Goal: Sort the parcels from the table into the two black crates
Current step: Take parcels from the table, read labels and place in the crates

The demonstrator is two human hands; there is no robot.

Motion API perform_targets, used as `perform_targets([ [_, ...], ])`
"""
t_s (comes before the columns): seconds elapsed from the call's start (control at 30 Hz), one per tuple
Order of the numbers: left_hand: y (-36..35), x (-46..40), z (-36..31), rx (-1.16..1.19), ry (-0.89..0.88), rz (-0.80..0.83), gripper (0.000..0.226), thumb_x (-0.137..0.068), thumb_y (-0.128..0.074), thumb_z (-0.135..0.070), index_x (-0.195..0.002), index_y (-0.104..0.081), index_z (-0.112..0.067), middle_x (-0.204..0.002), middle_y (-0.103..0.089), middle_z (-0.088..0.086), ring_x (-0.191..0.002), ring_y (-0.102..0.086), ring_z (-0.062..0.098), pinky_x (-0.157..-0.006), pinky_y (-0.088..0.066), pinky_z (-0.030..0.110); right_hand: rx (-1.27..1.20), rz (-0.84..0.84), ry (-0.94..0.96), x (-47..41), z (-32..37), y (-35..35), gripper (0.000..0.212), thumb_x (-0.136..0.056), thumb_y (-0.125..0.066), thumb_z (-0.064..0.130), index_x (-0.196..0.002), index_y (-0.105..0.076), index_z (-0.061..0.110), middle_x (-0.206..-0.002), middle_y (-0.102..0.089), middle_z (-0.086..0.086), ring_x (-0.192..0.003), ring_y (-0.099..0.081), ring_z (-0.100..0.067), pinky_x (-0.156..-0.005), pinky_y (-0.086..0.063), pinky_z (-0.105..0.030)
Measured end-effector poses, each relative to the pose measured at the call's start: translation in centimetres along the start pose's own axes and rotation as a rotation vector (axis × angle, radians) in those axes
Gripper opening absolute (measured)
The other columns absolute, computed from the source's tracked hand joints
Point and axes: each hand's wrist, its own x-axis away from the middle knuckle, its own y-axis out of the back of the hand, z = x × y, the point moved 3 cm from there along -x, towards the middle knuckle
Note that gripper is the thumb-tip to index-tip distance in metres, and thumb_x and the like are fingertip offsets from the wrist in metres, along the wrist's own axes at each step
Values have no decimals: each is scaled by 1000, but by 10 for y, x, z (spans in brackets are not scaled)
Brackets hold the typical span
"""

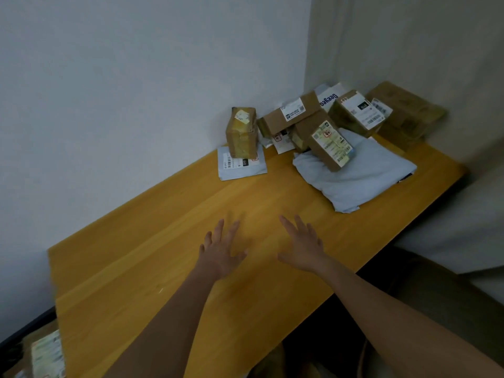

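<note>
A heap of parcels lies at the far right corner of the wooden table (152, 263). A small taped cardboard box (242, 136) stands upright on a flat white mailer (241, 165). To its right, several brown boxes are stacked, among them one with a white label (290, 114) and a tilted one with a yellowish label (326, 144) resting on a large pale blue soft bag (357, 177). My left hand (221, 248) and my right hand (302, 244) hover over the bare middle of the table, fingers spread, holding nothing.
A white wall runs along the table's far side and a curtain hangs at the right. At the bottom left, below the table's edge, a labelled parcel (47, 356) lies in a dark container. The floor at the right is dark.
</note>
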Motion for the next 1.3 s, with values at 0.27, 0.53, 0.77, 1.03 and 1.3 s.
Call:
perform_targets([
  [0.27, 51, -86, -11, 82, -35, -40, 79, -95, -47, -56, -153, 6, -45, -162, 18, -4, -149, 0, 37, -116, -19, 57, 6, -73, -23, -64, 9, 60, 96, -90, -66, 44, -153, 6, 43, -164, 15, 3, -151, 7, -30, -119, -11, -57],
  [0.53, 126, -159, -25, -6, -139, -248, 78, -98, -47, -50, -155, 2, -34, -163, 10, -9, -149, -2, 34, -115, -20, 61, 41, -121, 100, -140, 52, 91, 99, -88, -68, 41, -155, 5, 39, -165, 9, -1, -151, 3, -30, -118, -17, -56],
  [0.77, 150, -208, -38, 57, -213, -281, 77, -99, -46, -44, -156, 3, -29, -164, -8, -2, -149, -10, 34, -115, -24, 58, 117, -183, 199, -179, 70, 111, 97, -86, -68, 40, -157, -3, 27, -164, -7, -12, -151, -6, -30, -120, -14, -51],
  [1.03, 121, -206, -14, 34, -38, -145, 88, -96, -49, -48, -155, 13, -25, -164, -8, 4, -147, -15, 35, -114, -27, 56, -27, -187, 315, -180, 73, 148, 81, -93, -64, 21, -157, -14, 23, -163, -13, -11, -149, -15, -30, -118, -14, -40],
  [1.3, 161, -230, -45, 21, -112, -253, 84, -97, -53, -39, -155, 6, -29, -165, -5, -2, -147, -17, 35, -114, -28, 56, -72, -151, 323, -194, 75, 165, 80, -93, -64, 22, -156, -16, 29, -164, -11, -7, -150, -11, -30, -121, -17, -44],
])
